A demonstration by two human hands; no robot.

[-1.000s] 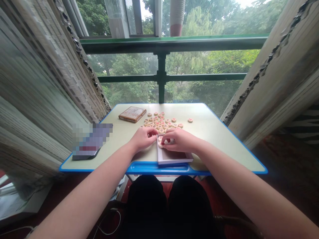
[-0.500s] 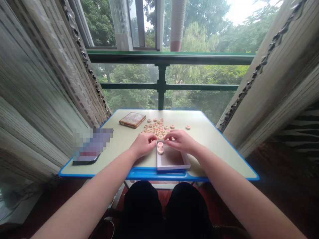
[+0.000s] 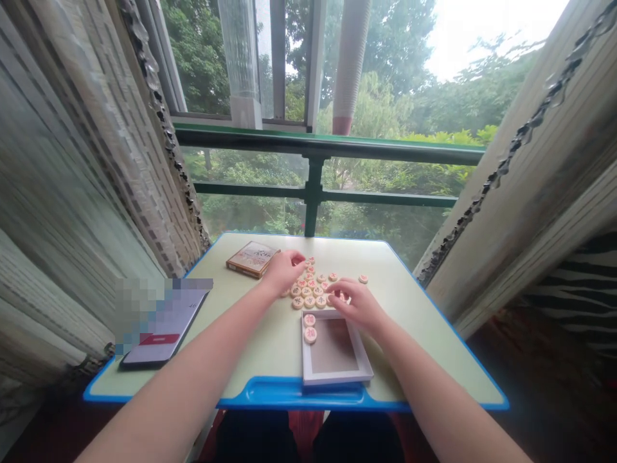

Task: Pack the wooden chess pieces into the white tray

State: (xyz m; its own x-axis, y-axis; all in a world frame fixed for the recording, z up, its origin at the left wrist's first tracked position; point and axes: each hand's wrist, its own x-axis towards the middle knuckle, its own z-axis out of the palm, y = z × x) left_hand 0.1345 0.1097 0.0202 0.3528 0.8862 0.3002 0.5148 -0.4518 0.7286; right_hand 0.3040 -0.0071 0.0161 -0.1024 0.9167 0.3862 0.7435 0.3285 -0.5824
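Many round Chinese chess pieces (image 3: 308,291) with red or dark characters lie loosely grouped on the table. My left hand (image 3: 285,269) is over the far left side of the group, its bent fingers slightly apart above the pieces. My right hand (image 3: 355,301) hovers at the group's right side, fingers curved and parted, fingertips close to the nearest pieces. Just in front of it sits a shallow white box tray (image 3: 366,373) with a brownish bottom. Two red-character pieces (image 3: 310,335) lie in its left column, one behind the other. What lies beneath my fingertips is partly hidden.
A flat printed box lid (image 3: 250,258) lies at the table's back left. A phone-like device (image 3: 164,334), partly blurred out, is at the left edge. One lone piece (image 3: 363,279) lies off to the right. A blue trough (image 3: 270,389) runs along the front edge of the table (image 3: 424,366).
My left hand has moved from the tray's corner up and away to the far left of the pieces. My right hand has shifted from the tray to the pieces. The camera has tilted up.
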